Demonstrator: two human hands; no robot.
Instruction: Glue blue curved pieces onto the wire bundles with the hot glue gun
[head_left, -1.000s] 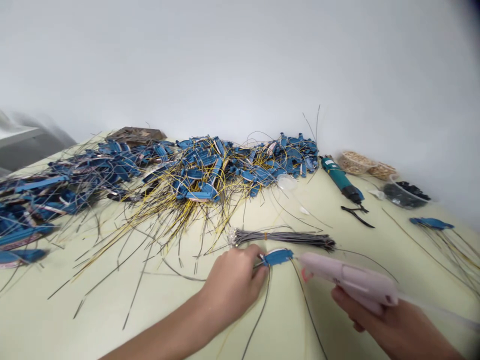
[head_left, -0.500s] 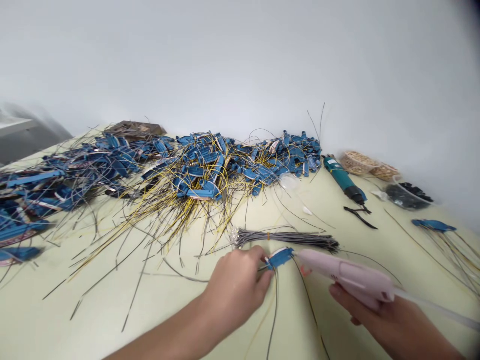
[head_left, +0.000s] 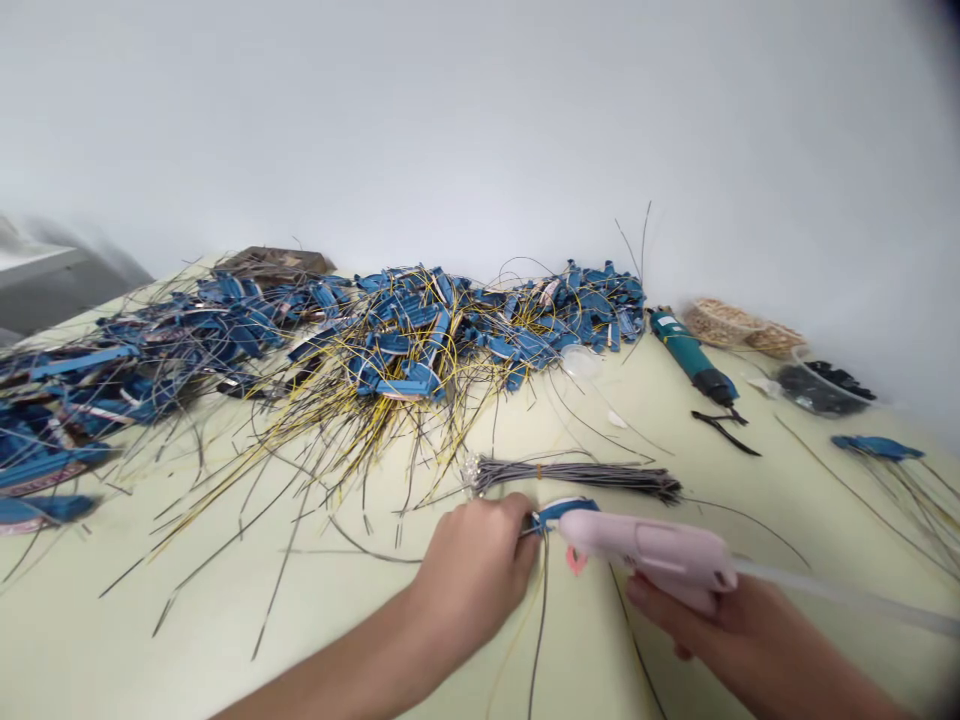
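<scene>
My left hand pinches the left end of a small blue plastic part with thin wires hanging from it. In my right hand is a pale pink glue gun, gripped by its handle, with a translucent glue stick running out of its back. The gun's nose overlaps the blue part, and whether the tip touches it cannot be made out. A small red-pink piece shows beneath the nose. Just beyond my left hand lies a bundle of grey wires tied with a band.
Blue parts with grey and yellow wires are heaped along the back and left of the table. At the right are a teal electric screwdriver, tubs of small pieces, a tub of black parts and another blue part.
The glue gun has moved left, its nose now in front of the blue part instead of at its right end. My left hand has stayed nearly still.
</scene>
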